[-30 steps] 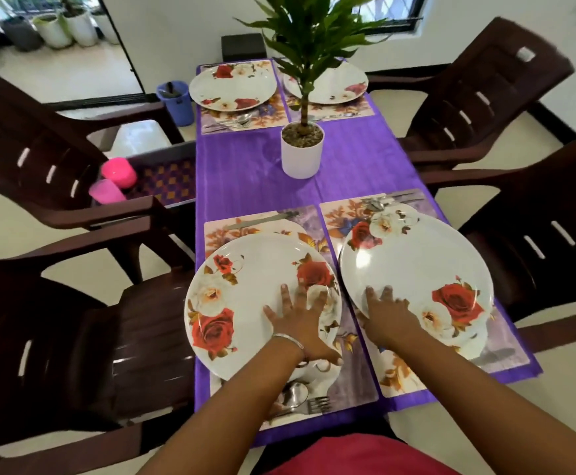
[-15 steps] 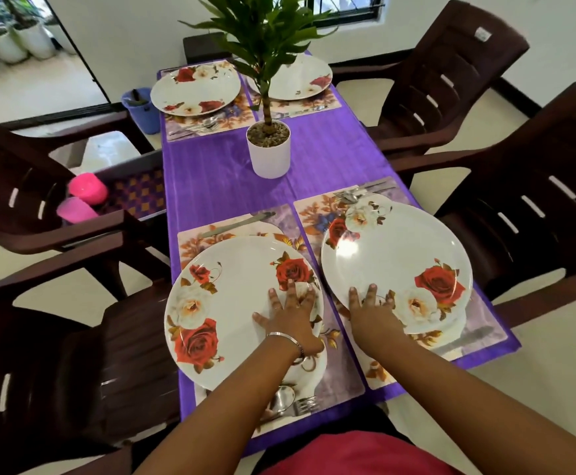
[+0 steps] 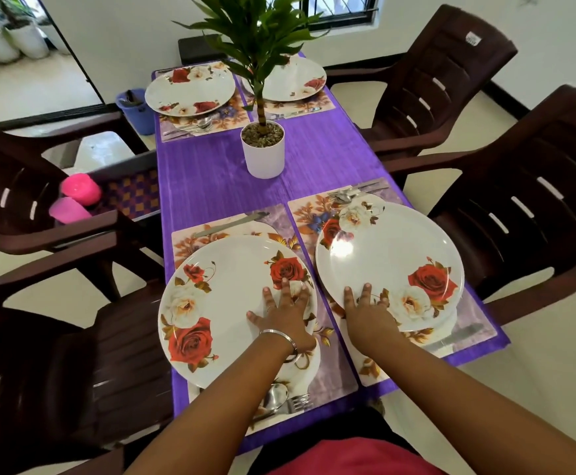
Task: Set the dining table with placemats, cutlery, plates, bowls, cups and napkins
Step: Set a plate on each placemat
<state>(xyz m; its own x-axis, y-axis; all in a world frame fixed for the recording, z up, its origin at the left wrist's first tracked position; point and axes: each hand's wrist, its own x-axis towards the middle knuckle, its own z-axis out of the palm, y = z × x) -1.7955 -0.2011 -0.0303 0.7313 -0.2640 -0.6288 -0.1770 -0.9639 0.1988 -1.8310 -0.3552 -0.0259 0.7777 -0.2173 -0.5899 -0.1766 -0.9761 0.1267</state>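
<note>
Pressing down with flat, spread fingers, the left hand (image 3: 285, 311) rests on the near-left plate (image 3: 231, 303) and the right hand (image 3: 369, 311) on the near-right plate (image 3: 389, 265); neither grip is clamped on anything, the fingers lie straight and apart on the glaze. That flat touch looks meant for sliding or steadying, so each plate sits square on its own mat, not for lifting.

The left plate lies on the left mat (image 3: 327, 375) and overhangs the bench (image 3: 211, 180) edge on the chair side, which may be why a hand is on it. The right plate sits on the right mat (image 3: 309, 214), its far rim just beside a spoon and fork (image 3: 346, 195). A knife (image 3: 226, 226) lies along the far edge of the left mat, and a fork (image 3: 297, 402) with a spoon beside it at its near edge, close under the left wrist, so cutlery flanks the plate.

Two more plates (image 3: 190, 89) lie on mats at the far end, with a potted plant (image 3: 262, 149) in the middle of the purple cloth. Two pink cups (image 3: 79, 197) wait on a chair to the left, off the bench; I judge plates nearly done, with cups, bowls and napkins not yet laid.
</note>
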